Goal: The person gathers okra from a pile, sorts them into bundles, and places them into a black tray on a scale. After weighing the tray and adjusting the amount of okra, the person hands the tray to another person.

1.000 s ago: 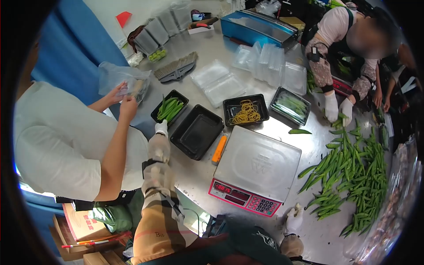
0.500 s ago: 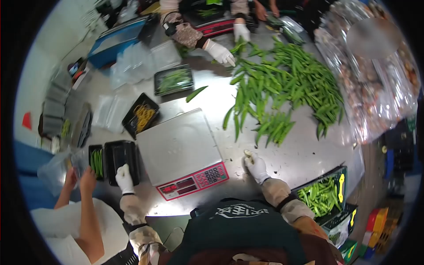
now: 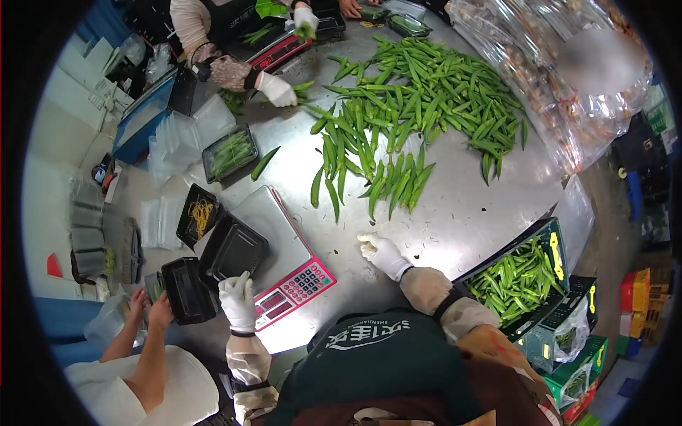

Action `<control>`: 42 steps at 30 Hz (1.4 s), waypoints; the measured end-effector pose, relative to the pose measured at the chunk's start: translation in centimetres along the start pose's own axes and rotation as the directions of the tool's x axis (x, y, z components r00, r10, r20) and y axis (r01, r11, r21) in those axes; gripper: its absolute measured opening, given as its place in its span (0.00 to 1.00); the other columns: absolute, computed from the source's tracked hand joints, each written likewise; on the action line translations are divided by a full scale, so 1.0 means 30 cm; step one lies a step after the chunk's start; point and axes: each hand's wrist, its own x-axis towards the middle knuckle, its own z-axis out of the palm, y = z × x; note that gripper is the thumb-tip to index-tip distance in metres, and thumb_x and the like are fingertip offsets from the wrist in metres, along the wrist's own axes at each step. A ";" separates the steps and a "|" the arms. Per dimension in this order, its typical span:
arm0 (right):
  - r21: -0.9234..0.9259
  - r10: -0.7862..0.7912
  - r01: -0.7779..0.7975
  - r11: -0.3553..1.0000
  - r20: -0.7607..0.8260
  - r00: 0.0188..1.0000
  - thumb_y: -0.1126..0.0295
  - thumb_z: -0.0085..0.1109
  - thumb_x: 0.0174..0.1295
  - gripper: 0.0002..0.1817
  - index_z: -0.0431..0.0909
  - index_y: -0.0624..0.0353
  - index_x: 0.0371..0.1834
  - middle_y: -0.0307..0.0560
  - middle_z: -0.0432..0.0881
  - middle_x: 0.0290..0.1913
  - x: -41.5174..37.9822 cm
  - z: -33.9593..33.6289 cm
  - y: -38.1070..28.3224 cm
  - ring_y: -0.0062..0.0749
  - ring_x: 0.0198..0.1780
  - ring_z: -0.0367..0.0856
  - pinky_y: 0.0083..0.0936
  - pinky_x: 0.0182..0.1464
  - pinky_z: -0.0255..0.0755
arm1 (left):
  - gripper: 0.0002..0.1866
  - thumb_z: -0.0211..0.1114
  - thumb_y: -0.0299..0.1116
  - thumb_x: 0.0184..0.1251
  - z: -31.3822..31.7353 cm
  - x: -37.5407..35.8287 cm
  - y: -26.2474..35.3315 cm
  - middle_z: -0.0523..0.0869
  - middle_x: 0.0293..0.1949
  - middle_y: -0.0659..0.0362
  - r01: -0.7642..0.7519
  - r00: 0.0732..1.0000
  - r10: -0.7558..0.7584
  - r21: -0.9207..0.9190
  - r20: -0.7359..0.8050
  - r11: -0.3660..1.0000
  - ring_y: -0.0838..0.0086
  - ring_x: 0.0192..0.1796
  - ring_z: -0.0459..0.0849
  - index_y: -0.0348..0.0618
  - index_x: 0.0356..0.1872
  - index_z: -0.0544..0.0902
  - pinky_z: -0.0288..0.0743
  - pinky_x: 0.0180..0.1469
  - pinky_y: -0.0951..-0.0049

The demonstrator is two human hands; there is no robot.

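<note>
My left hand (image 3: pixel 237 302), in a white glove, pinches the near edge of an empty black tray (image 3: pixel 239 248) tilted over the left part of the scale (image 3: pixel 284 263). My right hand (image 3: pixel 384 256), also gloved, hovers at the metal table near the front, right of the scale; its fingers are curled together, and whether anything small is between them cannot be made out. Beyond it lies a large spread of okra pods (image 3: pixel 426 92), with a small cluster (image 3: pixel 399 181) closest to my right hand.
Another black tray (image 3: pixel 188 291) sits left, beside a co-worker's bare hands (image 3: pixel 150 309). A tray of rubber bands (image 3: pixel 201 215) and a packed okra tray (image 3: pixel 230 153) stand behind. Across the table works a gloved person (image 3: pixel 277 89). An okra crate (image 3: pixel 515 284) is at right.
My left hand has picked up a black tray and brought it over the scale. The view has shifted. Across the table, the other person's gloved hands have moved from the okra pile toward their scale.
</note>
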 end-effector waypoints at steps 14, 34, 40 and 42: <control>-0.324 0.268 -0.534 0.781 -0.598 0.755 0.61 0.74 0.57 0.24 0.78 0.66 0.51 0.51 0.87 0.39 0.363 -0.623 -0.223 0.35 0.40 0.87 0.27 0.40 0.78 | 0.13 0.67 0.25 0.62 0.589 0.478 0.728 0.87 0.42 0.46 0.056 0.994 0.014 -0.595 0.112 0.802 0.56 0.43 0.87 0.36 0.48 0.84 0.82 0.47 0.67; 0.421 0.455 -0.366 0.830 -0.131 0.881 0.77 0.56 0.65 0.15 0.77 0.64 0.55 0.42 0.82 0.38 0.211 -0.818 -0.080 0.24 0.35 0.79 0.22 0.39 0.77 | 0.23 0.64 0.26 0.69 0.665 0.600 0.841 0.83 0.48 0.57 0.810 0.553 0.103 -0.504 0.827 -0.301 0.72 0.47 0.83 0.38 0.64 0.74 0.80 0.50 0.71; -0.331 0.164 -0.252 0.910 -0.270 0.949 0.71 0.65 0.58 0.27 0.74 0.63 0.63 0.49 0.85 0.45 0.249 -0.685 -0.080 0.32 0.44 0.84 0.27 0.49 0.77 | 0.16 0.72 0.28 0.60 0.940 0.671 0.971 0.83 0.32 0.62 0.456 0.876 -0.167 -0.664 0.453 0.592 0.74 0.29 0.81 0.39 0.49 0.83 0.76 0.35 0.75; -0.102 0.264 -0.297 0.949 -0.254 0.930 0.72 0.63 0.57 0.28 0.74 0.64 0.63 0.49 0.84 0.44 0.251 -0.705 -0.045 0.34 0.42 0.83 0.29 0.48 0.77 | 0.21 0.75 0.34 0.55 0.957 0.684 1.036 0.84 0.36 0.54 0.166 0.961 -0.046 -0.435 0.273 0.885 0.59 0.36 0.85 0.39 0.50 0.83 0.79 0.43 0.66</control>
